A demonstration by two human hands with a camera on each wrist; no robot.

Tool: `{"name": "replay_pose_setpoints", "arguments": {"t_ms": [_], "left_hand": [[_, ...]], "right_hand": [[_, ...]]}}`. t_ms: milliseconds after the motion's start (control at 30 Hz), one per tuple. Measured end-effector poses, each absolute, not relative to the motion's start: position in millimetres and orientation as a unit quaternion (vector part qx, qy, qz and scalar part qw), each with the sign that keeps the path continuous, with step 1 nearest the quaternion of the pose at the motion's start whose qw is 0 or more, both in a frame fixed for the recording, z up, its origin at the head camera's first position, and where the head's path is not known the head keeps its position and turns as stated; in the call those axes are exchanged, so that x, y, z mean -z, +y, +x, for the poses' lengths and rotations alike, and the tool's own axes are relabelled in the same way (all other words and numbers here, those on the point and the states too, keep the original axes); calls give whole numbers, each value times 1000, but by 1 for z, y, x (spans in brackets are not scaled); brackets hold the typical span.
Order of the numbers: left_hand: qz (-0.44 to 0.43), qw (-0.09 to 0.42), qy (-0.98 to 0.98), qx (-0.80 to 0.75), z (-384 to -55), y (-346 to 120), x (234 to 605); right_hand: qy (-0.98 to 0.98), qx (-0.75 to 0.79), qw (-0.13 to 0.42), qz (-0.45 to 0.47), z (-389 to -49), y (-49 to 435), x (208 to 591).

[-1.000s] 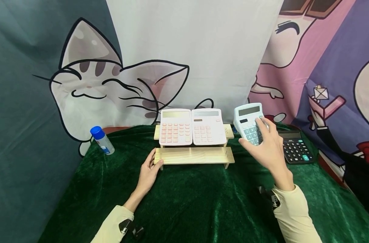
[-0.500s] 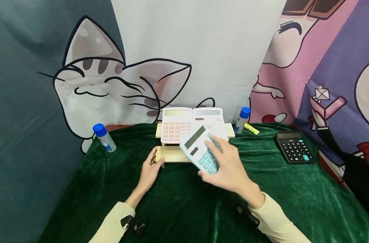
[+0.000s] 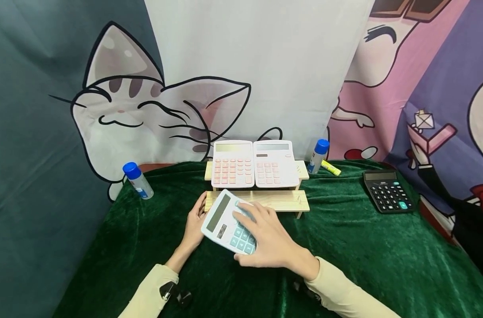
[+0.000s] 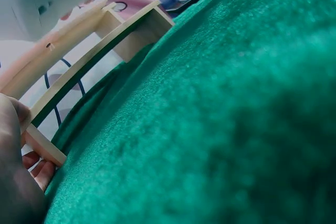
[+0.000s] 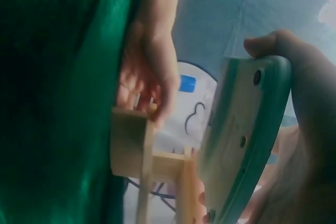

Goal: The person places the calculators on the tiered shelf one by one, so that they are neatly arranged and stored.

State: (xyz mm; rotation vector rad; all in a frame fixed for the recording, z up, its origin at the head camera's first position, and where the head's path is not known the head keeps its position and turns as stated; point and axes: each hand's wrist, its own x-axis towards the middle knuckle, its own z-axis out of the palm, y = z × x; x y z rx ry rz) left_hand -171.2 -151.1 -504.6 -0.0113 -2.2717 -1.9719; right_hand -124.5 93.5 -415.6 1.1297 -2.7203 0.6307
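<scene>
My right hand point(image 3: 269, 236) grips a light blue calculator point(image 3: 221, 218) by its sides. It is tilted, screen toward the left, and overlaps the front left of a two-step wooden stand point(image 3: 281, 201). In the right wrist view the calculator's underside point(image 5: 236, 124) faces the camera. With its fingers at the left end of the stand's lower step, my left hand point(image 3: 194, 223) holds the stand; the left wrist view has the thumb on the board point(image 4: 79, 74) and fingertips by the leg. Two white calculators with pink keys, one left point(image 3: 232, 163) and one right point(image 3: 275, 163), lean side by side on the upper step.
A black calculator point(image 3: 388, 192) lies on the green velvet cloth point(image 3: 356, 247) at the right. Blue-capped bottles stand left point(image 3: 138, 181) and right point(image 3: 318, 157) of the stand, the right one beside a yellow tube point(image 3: 330, 168). A printed cartoon curtain point(image 3: 265, 79) hangs behind.
The right hand has carried the light blue calculator from the right, leftward and down to the front of the stand, turning it counterclockwise. The left hand has stayed at the stand's end.
</scene>
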Motion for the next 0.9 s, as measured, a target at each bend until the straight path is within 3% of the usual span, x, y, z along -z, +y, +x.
{"name": "replay_pose_setpoints", "arguments": {"t_ms": [133, 700, 900], "left_hand": [[-14, 68, -748, 660, -171, -150, 505], [28, 55, -748, 661, -170, -149, 502], [27, 48, -750, 659, -170, -148, 500]], "right_hand": [[-901, -206, 49, 380, -130, 90, 426], [-938, -166, 121, 280, -166, 86, 451], [-952, -147, 92, 253, -169, 83, 446]]}}
